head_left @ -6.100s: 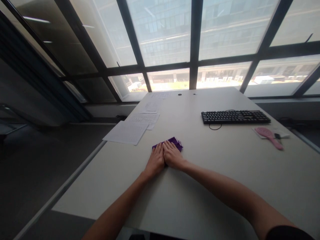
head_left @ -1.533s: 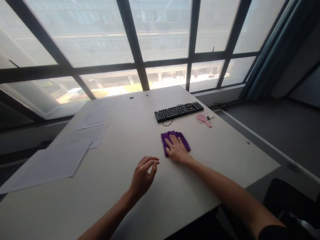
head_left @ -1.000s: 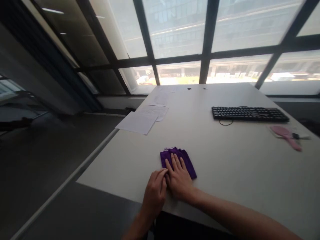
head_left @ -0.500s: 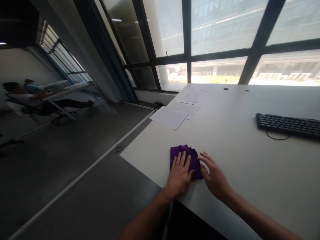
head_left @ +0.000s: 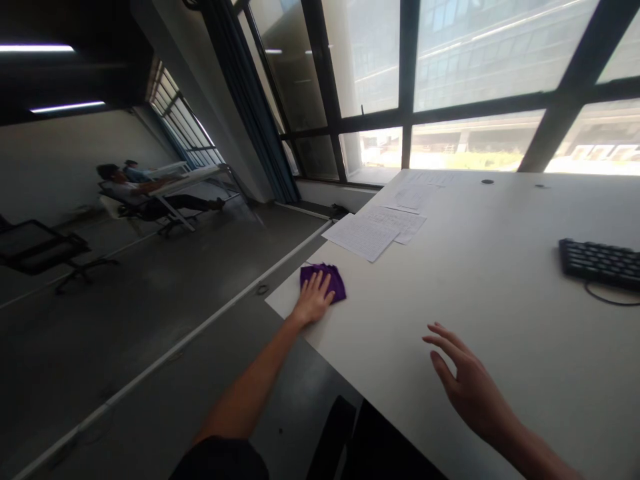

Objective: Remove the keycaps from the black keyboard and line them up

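A folded purple cloth [head_left: 339,285] lies on the white desk [head_left: 400,300] close to its left corner. My left hand [head_left: 314,298] rests flat on the cloth with its fingers spread, hiding part of it. Well to the right, my right hand [head_left: 463,373] hovers over the desk, its fingers apart and nothing in them.
Sheets of paper [head_left: 361,236] lie behind the cloth. At the right edge is a black keyboard [head_left: 600,265] with a cable. Windows rise behind the desk. Two people [head_left: 123,190] sit at desks in the left background, near an office chair [head_left: 45,250].
My left hand and the purple cloth under it have slid left and away, toward the desk corner. My right hand is now apart from the cloth. The view has shifted left.
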The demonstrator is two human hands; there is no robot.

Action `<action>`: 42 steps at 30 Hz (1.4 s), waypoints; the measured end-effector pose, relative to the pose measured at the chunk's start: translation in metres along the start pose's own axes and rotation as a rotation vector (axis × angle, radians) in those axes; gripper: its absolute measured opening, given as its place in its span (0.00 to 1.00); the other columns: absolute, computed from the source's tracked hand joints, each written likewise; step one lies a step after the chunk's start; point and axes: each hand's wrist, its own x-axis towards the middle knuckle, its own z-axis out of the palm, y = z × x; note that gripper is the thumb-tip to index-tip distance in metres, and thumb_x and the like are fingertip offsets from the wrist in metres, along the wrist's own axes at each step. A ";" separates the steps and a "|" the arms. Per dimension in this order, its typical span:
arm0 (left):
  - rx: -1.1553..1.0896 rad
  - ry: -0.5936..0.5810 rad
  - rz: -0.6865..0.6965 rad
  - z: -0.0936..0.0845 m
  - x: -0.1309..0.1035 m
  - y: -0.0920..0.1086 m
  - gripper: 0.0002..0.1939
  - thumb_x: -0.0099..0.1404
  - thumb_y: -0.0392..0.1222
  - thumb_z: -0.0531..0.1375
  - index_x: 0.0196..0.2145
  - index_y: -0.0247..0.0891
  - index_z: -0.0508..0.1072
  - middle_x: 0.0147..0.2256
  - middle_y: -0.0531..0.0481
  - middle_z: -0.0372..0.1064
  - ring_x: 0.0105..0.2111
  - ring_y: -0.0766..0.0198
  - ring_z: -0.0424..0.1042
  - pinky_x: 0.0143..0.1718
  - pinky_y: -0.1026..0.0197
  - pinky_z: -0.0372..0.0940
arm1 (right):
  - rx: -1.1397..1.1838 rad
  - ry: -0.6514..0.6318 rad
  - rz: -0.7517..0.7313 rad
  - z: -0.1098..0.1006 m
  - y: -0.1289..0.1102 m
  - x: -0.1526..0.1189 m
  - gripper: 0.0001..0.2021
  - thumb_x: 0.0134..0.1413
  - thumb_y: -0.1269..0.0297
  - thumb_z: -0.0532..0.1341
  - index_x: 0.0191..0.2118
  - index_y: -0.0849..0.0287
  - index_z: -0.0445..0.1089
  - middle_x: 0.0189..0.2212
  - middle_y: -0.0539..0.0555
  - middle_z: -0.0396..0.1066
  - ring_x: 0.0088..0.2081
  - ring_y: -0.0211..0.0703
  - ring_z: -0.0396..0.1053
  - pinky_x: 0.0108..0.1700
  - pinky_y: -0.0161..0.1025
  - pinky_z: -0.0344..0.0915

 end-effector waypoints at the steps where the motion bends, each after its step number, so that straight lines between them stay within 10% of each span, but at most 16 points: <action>1: -0.014 0.010 0.120 0.007 -0.015 0.029 0.32 0.73 0.52 0.44 0.70 0.37 0.47 0.70 0.39 0.36 0.70 0.47 0.36 0.67 0.41 0.38 | 0.005 0.003 -0.008 -0.001 -0.001 0.003 0.17 0.66 0.60 0.50 0.51 0.56 0.72 0.61 0.59 0.65 0.65 0.54 0.58 0.62 0.56 0.62; 6: -0.130 0.056 0.721 0.019 -0.093 0.184 0.37 0.71 0.56 0.50 0.70 0.39 0.45 0.70 0.43 0.39 0.70 0.48 0.37 0.69 0.43 0.37 | -0.010 -0.067 -0.156 0.005 0.002 0.008 0.19 0.66 0.64 0.51 0.58 0.57 0.68 0.64 0.58 0.60 0.67 0.53 0.52 0.66 0.56 0.57; 9: -0.168 0.019 0.982 0.012 -0.111 0.232 0.36 0.71 0.50 0.51 0.70 0.33 0.45 0.70 0.40 0.41 0.69 0.48 0.39 0.69 0.45 0.39 | -0.067 -0.179 -0.204 0.005 0.011 0.002 0.22 0.66 0.66 0.50 0.63 0.56 0.64 0.67 0.56 0.56 0.69 0.51 0.49 0.67 0.54 0.54; 17: -0.304 -0.139 1.280 0.006 -0.053 0.216 0.20 0.68 0.53 0.59 0.53 0.42 0.74 0.61 0.45 0.64 0.66 0.53 0.54 0.70 0.49 0.37 | -0.239 -0.245 -0.139 -0.013 0.034 -0.015 0.31 0.67 0.55 0.52 0.71 0.59 0.48 0.70 0.58 0.43 0.70 0.51 0.42 0.70 0.52 0.44; 23: -0.192 -0.291 1.341 -0.013 -0.010 0.216 0.37 0.68 0.59 0.56 0.69 0.48 0.49 0.67 0.47 0.51 0.70 0.53 0.41 0.69 0.45 0.32 | -0.360 -0.144 0.013 -0.024 0.050 -0.021 0.35 0.67 0.55 0.52 0.72 0.65 0.40 0.71 0.61 0.36 0.71 0.52 0.36 0.70 0.54 0.42; 27: -0.090 -0.141 1.265 -0.006 0.014 0.225 0.39 0.69 0.57 0.54 0.70 0.50 0.39 0.70 0.47 0.41 0.70 0.51 0.39 0.69 0.42 0.35 | -0.456 -0.030 0.181 -0.029 0.054 -0.019 0.34 0.66 0.61 0.52 0.70 0.75 0.43 0.70 0.69 0.38 0.71 0.58 0.34 0.70 0.56 0.40; 34: -0.072 -0.049 1.234 0.018 0.032 0.246 0.39 0.73 0.52 0.49 0.70 0.42 0.29 0.70 0.43 0.38 0.70 0.51 0.40 0.67 0.42 0.46 | -0.377 -0.054 0.016 -0.041 0.044 -0.019 0.36 0.67 0.51 0.50 0.72 0.65 0.40 0.71 0.63 0.37 0.71 0.53 0.36 0.70 0.53 0.40; 42: -0.152 0.008 1.271 0.043 0.050 0.291 0.33 0.74 0.50 0.48 0.71 0.44 0.41 0.68 0.44 0.46 0.68 0.51 0.46 0.67 0.41 0.48 | -0.576 0.041 0.440 -0.140 0.145 -0.117 0.30 0.68 0.55 0.49 0.71 0.54 0.46 0.71 0.57 0.37 0.71 0.49 0.37 0.70 0.53 0.39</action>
